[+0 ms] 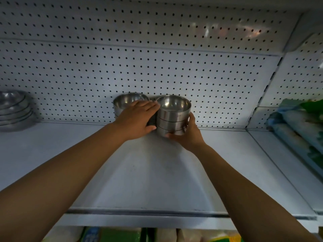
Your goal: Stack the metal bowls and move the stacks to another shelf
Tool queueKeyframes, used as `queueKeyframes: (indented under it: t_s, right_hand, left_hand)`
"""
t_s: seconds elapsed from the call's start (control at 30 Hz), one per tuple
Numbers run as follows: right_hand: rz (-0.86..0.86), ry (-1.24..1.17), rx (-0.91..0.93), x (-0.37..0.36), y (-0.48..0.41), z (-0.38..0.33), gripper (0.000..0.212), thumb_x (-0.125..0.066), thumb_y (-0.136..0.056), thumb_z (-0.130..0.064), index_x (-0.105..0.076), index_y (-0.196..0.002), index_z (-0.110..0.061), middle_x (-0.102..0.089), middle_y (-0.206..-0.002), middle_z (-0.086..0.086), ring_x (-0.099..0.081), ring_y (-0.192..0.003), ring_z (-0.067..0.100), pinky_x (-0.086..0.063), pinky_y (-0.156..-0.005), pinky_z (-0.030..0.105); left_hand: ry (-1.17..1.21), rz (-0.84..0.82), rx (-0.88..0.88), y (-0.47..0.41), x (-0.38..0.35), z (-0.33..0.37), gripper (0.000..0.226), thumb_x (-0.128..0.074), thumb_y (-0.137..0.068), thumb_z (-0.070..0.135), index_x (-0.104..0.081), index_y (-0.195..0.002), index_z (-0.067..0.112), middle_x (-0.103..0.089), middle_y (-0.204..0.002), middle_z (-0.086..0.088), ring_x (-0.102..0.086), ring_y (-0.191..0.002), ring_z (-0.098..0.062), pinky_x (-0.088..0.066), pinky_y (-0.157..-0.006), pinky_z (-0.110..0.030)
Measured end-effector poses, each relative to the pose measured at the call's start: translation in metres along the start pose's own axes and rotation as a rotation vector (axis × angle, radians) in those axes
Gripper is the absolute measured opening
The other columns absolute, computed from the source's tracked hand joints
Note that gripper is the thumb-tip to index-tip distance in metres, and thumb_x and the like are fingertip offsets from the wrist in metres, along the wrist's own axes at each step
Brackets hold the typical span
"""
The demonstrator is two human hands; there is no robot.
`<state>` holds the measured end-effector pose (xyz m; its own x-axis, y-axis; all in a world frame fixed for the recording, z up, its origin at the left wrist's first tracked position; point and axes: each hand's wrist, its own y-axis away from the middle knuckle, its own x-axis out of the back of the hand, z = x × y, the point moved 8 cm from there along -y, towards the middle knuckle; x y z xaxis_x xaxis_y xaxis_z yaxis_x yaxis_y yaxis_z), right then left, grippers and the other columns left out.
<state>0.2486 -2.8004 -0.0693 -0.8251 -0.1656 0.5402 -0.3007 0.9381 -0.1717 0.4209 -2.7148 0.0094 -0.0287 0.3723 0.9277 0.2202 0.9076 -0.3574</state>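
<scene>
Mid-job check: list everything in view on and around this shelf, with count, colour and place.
right stack of bowls: one stack, about four nested, silver, at the back middle of the shelf, gripped by both hands
left stack of bowls: one stack, silver, right beside it to the left, count hidden by the hand
shallow dishes: one pile, several, silver, far left of the shelf
bags: a few, green and blue, on the next shelf bay to the right
packets: several, green and white, below the shelf
shelf: one, white
pegboard: white with dark holes, back wall
left hand: one, on the right stack's left side
right hand: one, round its right side and base
</scene>
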Motion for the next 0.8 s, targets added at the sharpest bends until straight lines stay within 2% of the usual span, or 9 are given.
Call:
queueKeyframes:
  t_s: [0.13, 0.23, 0.3, 0.4, 0.53, 0.77, 0.8]
  right_hand:
    - [-0.023, 0.106, -0.008, 0.008, 0.019, -0.013, 0.092, -0.092, -0.074, -0.034, -0.038, -0.146, -0.015, -0.053, -0.143, 0.006, -0.053, -0.129, 0.026, -0.04, -0.089, 0.027]
    - [-0.021, 0.149, -0.013, 0.017, 0.044, -0.021, 0.078, -0.085, -0.083, -0.03, -0.044, -0.147, -0.014, -0.054, -0.144, 0.005, -0.05, -0.132, 0.024, -0.033, -0.088, 0.016]
    - [-0.038, 0.166, -0.027, 0.016, 0.062, -0.023, 0.078, -0.082, -0.087, -0.029, -0.041, -0.151, -0.014, -0.051, -0.149, 0.005, -0.047, -0.136, 0.024, -0.032, -0.091, 0.017]
    - [-0.051, 0.173, -0.046, 0.008, 0.088, -0.027, 0.085, -0.079, -0.088, -0.04, -0.033, -0.158, -0.021, -0.041, -0.159, 0.002, -0.039, -0.145, 0.023, -0.034, -0.108, 0.029]
    - [-0.047, 0.185, 0.053, -0.017, 0.123, -0.041, 0.079, -0.076, -0.09, -0.043, -0.038, -0.156, -0.021, -0.041, -0.16, -0.003, -0.037, -0.147, 0.017, -0.025, -0.11, 0.02]
    - [-0.196, 0.217, 0.273, -0.087, 0.186, -0.082, 0.071, -0.076, -0.09, -0.042, -0.048, -0.152, -0.025, -0.034, -0.164, -0.008, -0.025, -0.152, 0.009, -0.012, -0.11, 0.001]
    - [-0.234, 0.226, 0.3, -0.099, 0.194, -0.089, 0.072, -0.076, -0.09, -0.042, -0.046, -0.153, -0.024, -0.033, -0.164, -0.007, -0.023, -0.153, 0.009, -0.01, -0.111, 0.001]
  left_hand:
    - [0.225, 0.109, 0.06, 0.021, 0.005, -0.001, 0.071, -0.064, -0.098, 0.041, -0.035, -0.158, 0.017, -0.032, -0.166, 0.0, -0.025, -0.154, -0.019, -0.009, -0.122, -0.027]
    - [0.309, 0.177, 0.127, 0.052, 0.008, -0.005, 0.065, -0.067, -0.097, 0.04, -0.044, -0.154, 0.017, -0.039, -0.162, 0.0, -0.032, -0.151, -0.02, -0.02, -0.125, -0.038]
    - [0.293, 0.196, 0.143, 0.079, 0.007, -0.006, 0.066, -0.062, -0.097, 0.047, -0.045, -0.153, 0.016, -0.039, -0.162, -0.001, -0.032, -0.151, -0.019, -0.019, -0.126, -0.04]
    - [0.288, 0.179, 0.187, 0.122, 0.004, -0.006, 0.071, -0.046, -0.095, 0.057, -0.042, -0.154, 0.018, -0.036, -0.163, 0.001, -0.026, -0.153, -0.013, -0.008, -0.127, -0.036]
    - [0.407, 0.179, 0.345, 0.18, -0.001, -0.007, 0.068, -0.055, -0.093, 0.053, -0.046, -0.152, 0.02, -0.035, -0.162, 0.007, -0.021, -0.148, 0.001, -0.007, -0.128, -0.033]
    - [0.421, 0.176, 0.534, 0.284, 0.001, -0.01, 0.061, -0.061, -0.09, 0.048, -0.057, -0.142, 0.016, -0.045, -0.158, -0.001, -0.034, -0.15, -0.019, -0.02, -0.126, -0.049]
    - [0.416, 0.175, 0.563, 0.301, 0.001, -0.013, 0.06, -0.062, -0.09, 0.047, -0.058, -0.142, 0.016, -0.046, -0.157, -0.002, -0.035, -0.149, -0.02, -0.022, -0.125, -0.051]
